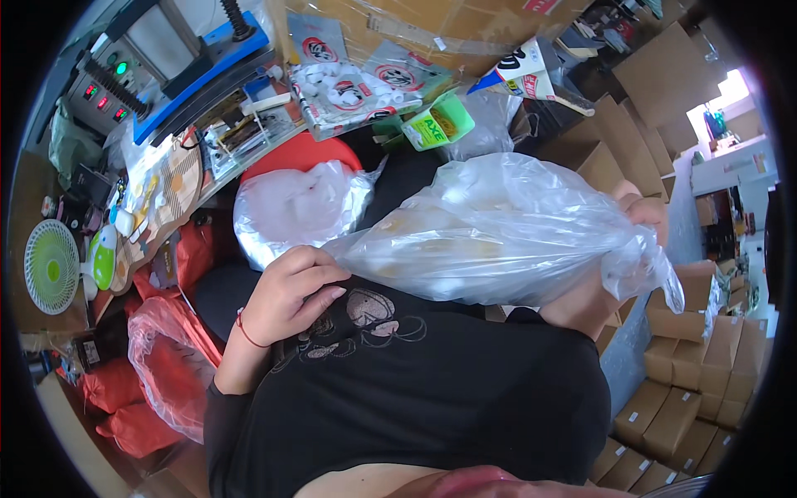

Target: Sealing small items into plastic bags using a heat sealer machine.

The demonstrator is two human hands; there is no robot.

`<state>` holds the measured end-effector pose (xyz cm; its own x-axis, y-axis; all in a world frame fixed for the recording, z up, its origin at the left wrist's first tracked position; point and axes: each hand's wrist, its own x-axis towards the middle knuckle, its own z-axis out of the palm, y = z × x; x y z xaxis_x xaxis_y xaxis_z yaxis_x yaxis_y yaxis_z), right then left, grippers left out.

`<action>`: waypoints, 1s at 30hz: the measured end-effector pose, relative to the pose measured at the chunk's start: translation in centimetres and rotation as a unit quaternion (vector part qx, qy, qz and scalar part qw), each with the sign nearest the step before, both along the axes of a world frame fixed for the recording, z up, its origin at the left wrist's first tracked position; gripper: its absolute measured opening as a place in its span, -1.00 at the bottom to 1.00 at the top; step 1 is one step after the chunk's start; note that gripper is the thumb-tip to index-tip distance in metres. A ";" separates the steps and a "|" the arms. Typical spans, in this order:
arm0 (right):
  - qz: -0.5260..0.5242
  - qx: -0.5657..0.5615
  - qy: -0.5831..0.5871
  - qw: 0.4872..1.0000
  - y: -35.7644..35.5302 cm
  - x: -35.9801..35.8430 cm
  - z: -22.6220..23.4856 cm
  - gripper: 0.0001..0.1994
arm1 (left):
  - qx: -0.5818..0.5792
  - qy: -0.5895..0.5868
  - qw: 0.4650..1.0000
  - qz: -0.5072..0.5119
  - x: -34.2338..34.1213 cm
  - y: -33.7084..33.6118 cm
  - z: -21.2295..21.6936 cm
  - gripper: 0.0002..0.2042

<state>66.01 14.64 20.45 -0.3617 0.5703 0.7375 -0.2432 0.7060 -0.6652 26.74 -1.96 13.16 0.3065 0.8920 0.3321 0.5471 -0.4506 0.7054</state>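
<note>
A large clear plastic bag (490, 232) with pale, blurred contents stretches sideways across my lap. Its left end narrows to a corner that my left hand (295, 290) pinches between curled fingers; a thin red cord circles that wrist. At the opposite end my right hand (643, 212) is closed around the bunched plastic, and a twisted tail hangs beside it. The bag hides part of the right hand and forearm. Just beyond my left hand sits a red tub (328, 149), lined with another clear plastic bag (299, 203).
A bench holds a blue-framed machine (203, 75), a tray of small white parts (353, 95) and a green container (437, 123). At left are a small fan (54, 267) and red bags (141, 427). Stacked cardboard boxes (697, 357) stand at right.
</note>
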 end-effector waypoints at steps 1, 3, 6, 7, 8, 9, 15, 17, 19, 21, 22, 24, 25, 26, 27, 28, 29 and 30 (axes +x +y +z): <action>-0.007 0.003 0.002 1.000 -0.6 -0.9 0.1 -0.61 | 0.002 -0.006 1.000 -0.003 0.1 0.1 0.0 -0.78; -0.023 -0.012 0.011 1.000 -1.8 -3.4 0.0 -0.62 | 0.001 -0.020 1.000 -0.011 0.3 0.2 0.1 -0.77; -0.024 -0.086 0.045 0.995 -3.7 -7.1 -1.0 -0.62 | 0.008 -0.007 1.000 -0.019 0.6 0.3 0.3 -0.73; 0.019 -0.113 0.036 0.993 -3.3 -7.6 -0.8 -0.61 | 0.003 -0.008 1.000 -0.021 0.7 0.3 0.4 -0.71; -0.015 -0.143 0.069 0.987 -3.2 -8.1 -0.9 -0.61 | 0.010 -0.001 1.000 -0.028 0.8 0.3 0.4 -0.71; 0.046 -0.058 -0.050 0.996 -2.2 -8.4 -0.8 -0.64 | 0.010 -0.006 1.000 -0.025 0.9 0.2 0.5 -0.69; 0.081 0.018 -0.211 0.974 -2.1 -10.3 -1.3 -0.69 | -0.008 -0.029 1.000 -0.010 1.3 -0.5 0.8 -0.62; 0.079 0.071 -0.207 0.972 -2.2 -11.2 -1.6 -0.69 | -0.014 -0.017 1.000 -0.018 1.1 -0.5 0.8 -0.61; 0.105 0.100 -0.194 0.970 -2.6 -12.5 -1.8 -0.68 | 0.002 -0.028 0.999 -0.031 0.8 -0.7 0.6 -0.61; 0.084 -0.010 -0.090 0.992 -4.5 -13.6 -1.9 -0.71 | 0.019 -0.027 0.999 -0.030 0.5 -1.1 0.4 -0.64; 0.085 -0.072 -0.044 0.993 -5.0 -14.1 -1.9 -0.73 | 0.026 -0.016 0.999 -0.016 0.4 -1.3 0.2 -0.65; 0.105 -0.082 -0.040 0.990 -4.6 -14.0 -1.6 -0.73 | 0.034 -0.005 0.999 0.027 0.3 -1.8 -0.2 -0.67; 0.120 -0.011 -0.064 0.991 -3.3 -13.4 -1.3 -0.71 | 0.033 -0.023 0.999 0.020 0.4 -1.9 -0.5 -0.70; 0.139 -0.023 -0.074 0.987 -2.0 -12.9 -1.3 -0.71 | 0.030 -0.046 0.998 -0.003 0.2 -2.2 -0.8 -0.74; 0.140 0.010 -0.120 0.983 -0.8 -11.5 -1.2 -0.70 | 0.038 -0.052 0.998 0.003 0.0 -2.1 -1.4 -0.74; 0.133 0.050 -0.158 0.977 0.2 -9.7 -1.0 -0.68 | 0.010 -0.040 0.999 0.023 -0.8 -2.3 -2.0 -0.76; 0.106 0.034 -0.178 0.978 1.5 -7.3 -1.1 -0.68 | -0.022 -0.027 0.999 0.034 -1.3 -1.9 -3.0 -0.77; 0.045 -0.020 -0.179 0.983 2.3 -4.7 -1.0 -0.69 | -0.051 -0.016 0.998 0.040 -2.0 -1.6 -4.2 -0.77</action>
